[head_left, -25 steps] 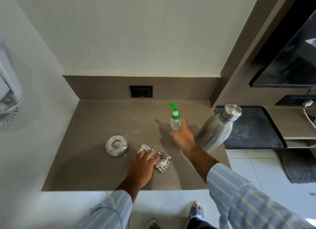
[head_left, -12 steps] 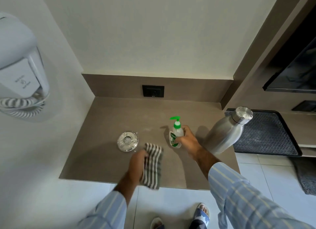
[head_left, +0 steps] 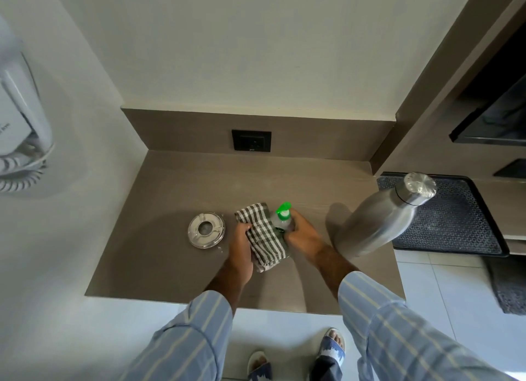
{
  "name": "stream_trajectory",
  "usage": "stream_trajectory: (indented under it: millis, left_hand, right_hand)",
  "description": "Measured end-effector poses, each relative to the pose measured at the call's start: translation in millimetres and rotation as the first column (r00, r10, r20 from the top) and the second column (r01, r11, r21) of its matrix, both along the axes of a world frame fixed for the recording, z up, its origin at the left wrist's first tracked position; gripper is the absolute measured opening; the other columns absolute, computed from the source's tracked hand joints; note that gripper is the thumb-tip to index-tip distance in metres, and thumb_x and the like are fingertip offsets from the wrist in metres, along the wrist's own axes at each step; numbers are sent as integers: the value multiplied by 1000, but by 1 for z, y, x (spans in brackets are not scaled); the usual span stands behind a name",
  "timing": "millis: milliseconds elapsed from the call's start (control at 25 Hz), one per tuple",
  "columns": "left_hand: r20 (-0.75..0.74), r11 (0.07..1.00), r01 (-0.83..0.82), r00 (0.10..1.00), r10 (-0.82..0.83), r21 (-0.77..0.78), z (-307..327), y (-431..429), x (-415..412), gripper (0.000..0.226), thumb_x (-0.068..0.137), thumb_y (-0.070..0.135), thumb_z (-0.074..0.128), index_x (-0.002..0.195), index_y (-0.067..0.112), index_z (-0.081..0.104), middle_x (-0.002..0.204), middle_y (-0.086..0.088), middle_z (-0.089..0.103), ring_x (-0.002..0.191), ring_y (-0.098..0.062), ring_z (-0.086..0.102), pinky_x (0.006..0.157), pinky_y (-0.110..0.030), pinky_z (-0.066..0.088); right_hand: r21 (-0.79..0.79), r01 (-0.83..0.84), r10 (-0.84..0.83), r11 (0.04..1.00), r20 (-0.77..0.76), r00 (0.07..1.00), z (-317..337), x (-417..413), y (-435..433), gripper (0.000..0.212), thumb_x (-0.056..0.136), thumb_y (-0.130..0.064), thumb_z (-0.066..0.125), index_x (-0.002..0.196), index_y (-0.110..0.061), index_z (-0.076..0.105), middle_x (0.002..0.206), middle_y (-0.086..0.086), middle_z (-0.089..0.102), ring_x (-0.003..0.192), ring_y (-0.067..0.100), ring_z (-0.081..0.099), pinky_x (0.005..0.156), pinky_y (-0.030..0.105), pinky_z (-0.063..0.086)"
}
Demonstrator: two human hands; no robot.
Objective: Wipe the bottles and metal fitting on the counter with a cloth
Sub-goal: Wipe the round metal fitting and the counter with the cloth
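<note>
A small clear pump bottle with a green pump top is held over the brown counter by my right hand, which grips its body. My left hand holds a grey-and-white checked cloth pressed against the bottle's left side. The lower part of the bottle is hidden by the cloth and my fingers. A tall steel bottle stands at the counter's right edge. A round metal fitting lies flat on the counter, left of my hands.
A black wall socket sits in the backsplash. To the right, lower down, a black rubber mat lies on a shelf. A white wall-mounted hair dryer with coiled cord hangs at left. The counter's front edge is near my sleeves.
My left hand lifted the cloth off the counter and brought it up against the pump bottle. My right hand took hold of the bottle and drew it toward the cloth.
</note>
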State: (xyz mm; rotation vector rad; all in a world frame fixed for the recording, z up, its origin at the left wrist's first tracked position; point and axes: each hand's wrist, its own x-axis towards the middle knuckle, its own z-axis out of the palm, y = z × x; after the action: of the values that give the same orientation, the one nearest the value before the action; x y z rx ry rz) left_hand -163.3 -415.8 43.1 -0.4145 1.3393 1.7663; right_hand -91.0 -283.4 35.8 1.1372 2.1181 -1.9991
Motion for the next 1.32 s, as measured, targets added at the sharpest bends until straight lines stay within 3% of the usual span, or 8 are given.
stream_trajectory:
  millis: [400,480,560,640,760,1000,1160,1320]
  left_hand:
    - [56,995,-69,996,73,-72,6,-13,10,39,104,23,34,96,9,70,96,-12,76,88,-24,69,78,-34,52]
    - [51,983,-156,986,162,-95,6,-22,3,35,99,27,41,105,9,71,113,-16,73,97,-26,68,83,-34,52]
    - [-54,970,-225,974,220,-88,-6,-35,-14,44,89,37,49,116,9,69,128,-19,68,113,-30,66,95,-39,51]
    - [-324,914,-350,906,274,-205,6,-59,-36,53,83,39,50,122,8,66,124,-15,69,114,-28,65,103,-44,50]
    - [-622,778,-507,758,197,-371,27,-90,-76,47,89,22,45,129,1,59,129,-21,65,114,-30,62,105,-43,47]
    - [-444,649,-96,803,-397,-755,-5,-118,-122,32,98,20,51,124,4,61,120,-27,68,114,-44,64,97,-45,48]
    - [-446,682,8,751,-487,-731,-29,-110,-124,31,99,29,55,118,8,65,117,-19,71,112,-37,65,92,-38,47]
    - [-478,723,-72,794,-375,-687,-34,-112,-122,27,98,29,54,113,10,66,115,-16,71,110,-36,64,87,-33,44]
  right_hand:
    - [51,-43,39,998,79,996,-4,-5,-8,77,79,23,50,143,-20,52,135,6,65,122,26,62,94,35,56]
    - [235,65,-107,970,173,979,-3,2,-7,54,83,10,56,133,-10,56,129,8,66,120,28,63,94,31,49]
    - [313,56,-178,948,376,910,4,20,-10,19,88,-17,59,101,-7,69,105,14,75,102,33,71,81,27,48]
    - [50,-108,66,993,521,851,13,35,-33,39,83,-36,60,83,-1,78,74,10,78,67,28,73,65,29,54]
    - [-50,-229,231,972,373,899,14,15,-71,30,79,-21,60,65,0,76,51,6,67,45,19,60,61,36,61]
    - [250,-150,91,957,231,969,-12,-87,-102,28,98,-23,53,109,-7,74,115,15,76,113,34,66,92,33,45]
    - [-119,182,-179,976,31,983,-48,-119,-113,25,82,-37,56,95,-24,73,101,16,74,105,42,68,91,51,55]
    - [-551,367,-433,750,10,901,-49,-129,-132,32,94,-34,65,112,-8,71,101,17,75,90,33,71,77,41,59]
